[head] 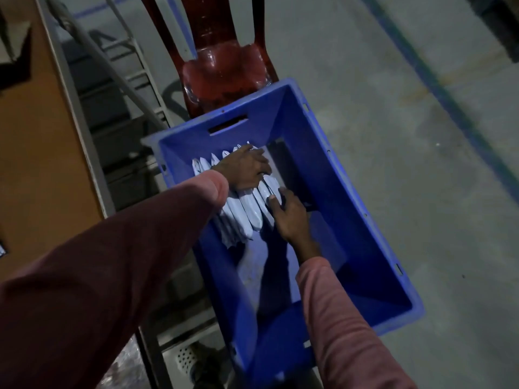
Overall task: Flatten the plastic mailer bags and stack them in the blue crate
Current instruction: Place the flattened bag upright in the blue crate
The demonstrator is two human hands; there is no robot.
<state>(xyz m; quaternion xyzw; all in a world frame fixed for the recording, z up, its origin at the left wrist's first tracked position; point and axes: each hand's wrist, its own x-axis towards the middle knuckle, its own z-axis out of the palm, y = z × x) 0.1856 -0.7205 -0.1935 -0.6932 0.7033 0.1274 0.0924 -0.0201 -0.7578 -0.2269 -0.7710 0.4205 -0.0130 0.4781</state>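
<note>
A: How far along?

B: A row of pale grey flattened plastic mailer bags (247, 217) lies in the deep blue plastic crate (323, 175). Right hand (289, 214), fingers straight, nudges the row's end; left hand (247, 169) presses flat on top (gripping nothing).

A: What's left?

B: No loose bags in view, so I can't tell.

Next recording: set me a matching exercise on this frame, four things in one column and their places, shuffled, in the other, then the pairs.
Things
1. left hand
2. right hand
3. mailer bags
4. red chair

Places
A. beyond the far end of the blue crate
B. lying on top of the row of bags
C. lined up in a row inside the crate, by its left wall
D. at the right end of the row, touching the last bag

Pairs: 1-B; 2-D; 3-C; 4-A
</note>
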